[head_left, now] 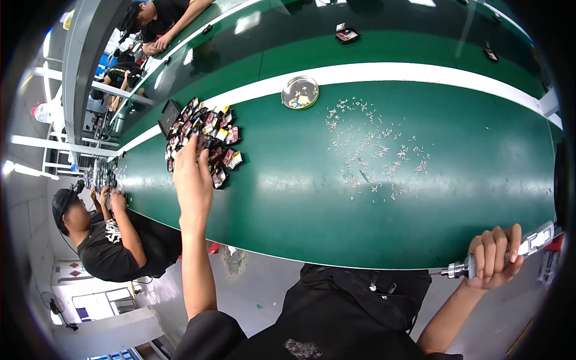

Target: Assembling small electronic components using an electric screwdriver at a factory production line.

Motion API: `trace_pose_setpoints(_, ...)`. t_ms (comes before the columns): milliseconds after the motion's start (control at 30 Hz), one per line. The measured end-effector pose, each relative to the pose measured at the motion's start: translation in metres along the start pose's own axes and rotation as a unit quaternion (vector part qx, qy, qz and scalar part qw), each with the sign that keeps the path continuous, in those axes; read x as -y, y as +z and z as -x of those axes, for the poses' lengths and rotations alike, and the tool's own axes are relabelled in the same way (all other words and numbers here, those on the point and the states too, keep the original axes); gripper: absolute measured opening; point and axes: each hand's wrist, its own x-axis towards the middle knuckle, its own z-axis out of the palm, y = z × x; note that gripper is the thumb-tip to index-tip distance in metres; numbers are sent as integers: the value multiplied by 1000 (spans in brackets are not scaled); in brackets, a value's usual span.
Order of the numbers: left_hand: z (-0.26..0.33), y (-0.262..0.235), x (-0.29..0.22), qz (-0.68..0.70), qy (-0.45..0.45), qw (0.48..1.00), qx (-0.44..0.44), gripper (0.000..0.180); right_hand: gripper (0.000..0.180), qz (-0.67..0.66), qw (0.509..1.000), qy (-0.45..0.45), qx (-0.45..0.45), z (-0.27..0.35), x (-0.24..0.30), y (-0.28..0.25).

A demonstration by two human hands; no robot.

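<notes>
My right hand (495, 255) is wrapped round a silver-grey electric screwdriver (536, 240) at the near right edge of the green bench. Its thin bit points left, just past the bench edge. My left hand (193, 186) reaches over the bench to a heap of small black parts (207, 123) with yellow, white and reddish pieces on them. Its thumb and fingers close on one small black part at the heap's near side; the fingertips partly hide it. Small pale screws or pins (378, 150) lie scattered across the bench, right of the heap.
A round metal tin (300, 93) with small bits inside stands by the white rail (384, 72). A black tray (170, 117) leans beside the heap. Beyond the rail, single black parts (347, 34) sit on a green belt. Co-workers (114, 234) are at the left and far side.
</notes>
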Motion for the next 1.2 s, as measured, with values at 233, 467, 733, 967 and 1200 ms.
trace_pose_setpoints(233,5,8,-43,24,81,996,2,34,18,16,994,33,-103,14,-31,-10)
trace_pose_setpoints(467,-7,36,-142,180,229,955,60,26,17,-15,991,14,-131,17,-27,-5)
trace_pose_setpoints(733,-19,46,-145,143,314,937,49,17,17,-16,992,6,-127,22,-26,-7)
trace_pose_setpoints(967,-7,35,-156,267,201,935,116,10,18,-8,991,6,-137,22,-25,-5)
trace_pose_setpoints(1200,47,9,-208,491,188,825,208,7,20,4,989,-38,-144,7,-31,12)
